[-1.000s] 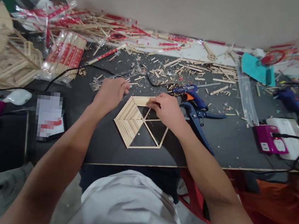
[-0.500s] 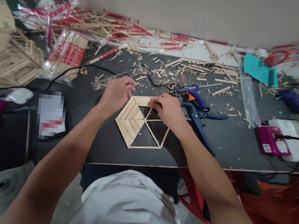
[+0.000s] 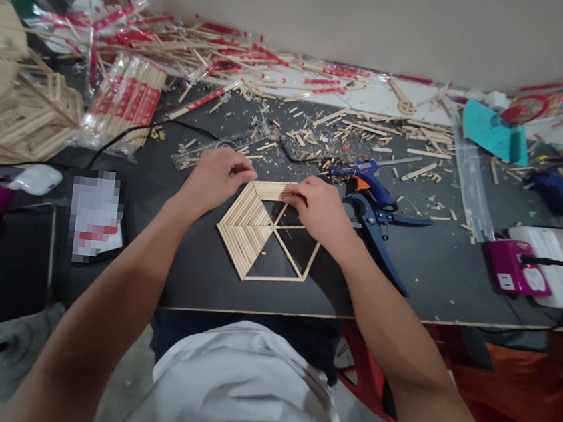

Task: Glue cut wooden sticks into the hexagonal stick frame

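A hexagonal frame of thin wooden sticks [image 3: 243,234] lies flat on the dark table. Its left sections are filled with parallel sticks, a few rows line the top section, and the lower right sections are open. My left hand [image 3: 219,174] is by the top left corner, thumb and fingers pinched together; what they hold, if anything, is too small to make out. My right hand [image 3: 319,208] pinches the stick rows at the top edge, its palm over the upper right part of the frame, hiding it.
Just right of my right hand lie blue cutters [image 3: 376,238] and a blue glue gun [image 3: 365,178]. Stick scraps and wrappers [image 3: 218,50] spread behind. At left are bundled sticks [image 3: 124,104], stacked wooden frames [image 3: 26,103] and a phone [image 3: 20,264].
My left hand's fingers have come closer together and lowered toward the frame's top left corner. My right hand has stayed nearly where it was.
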A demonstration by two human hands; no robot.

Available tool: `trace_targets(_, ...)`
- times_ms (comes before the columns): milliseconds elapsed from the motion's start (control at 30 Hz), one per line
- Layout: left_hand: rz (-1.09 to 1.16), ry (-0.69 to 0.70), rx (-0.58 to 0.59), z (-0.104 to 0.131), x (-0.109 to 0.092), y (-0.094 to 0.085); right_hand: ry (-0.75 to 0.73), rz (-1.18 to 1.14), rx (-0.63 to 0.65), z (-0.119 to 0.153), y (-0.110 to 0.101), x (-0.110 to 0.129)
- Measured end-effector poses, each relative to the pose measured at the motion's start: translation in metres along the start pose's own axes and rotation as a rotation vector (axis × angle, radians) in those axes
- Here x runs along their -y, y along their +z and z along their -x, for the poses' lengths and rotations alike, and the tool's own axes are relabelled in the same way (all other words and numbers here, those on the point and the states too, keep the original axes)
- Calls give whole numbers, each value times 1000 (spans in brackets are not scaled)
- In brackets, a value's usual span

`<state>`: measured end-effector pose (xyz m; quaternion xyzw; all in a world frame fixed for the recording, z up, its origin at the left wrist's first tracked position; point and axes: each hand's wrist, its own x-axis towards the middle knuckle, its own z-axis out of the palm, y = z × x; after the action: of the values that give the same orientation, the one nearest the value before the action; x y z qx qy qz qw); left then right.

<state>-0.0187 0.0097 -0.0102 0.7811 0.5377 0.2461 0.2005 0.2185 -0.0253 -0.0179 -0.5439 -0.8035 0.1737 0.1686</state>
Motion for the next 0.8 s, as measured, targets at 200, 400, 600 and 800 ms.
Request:
trace_targets(200,-128,83,130,-1,1,7,33,23,43,-1,-5,6)
trace_targets(400,-182,62,105,3,-8,9,22,13,43,0,-6,4)
trace_targets(600,-159,-81,-52,1,3,7,-6,-42,29,2,-6,0)
trace_targets(800,-4,-122,-185,1,9,9,-32,-98,22,3,-8,-3)
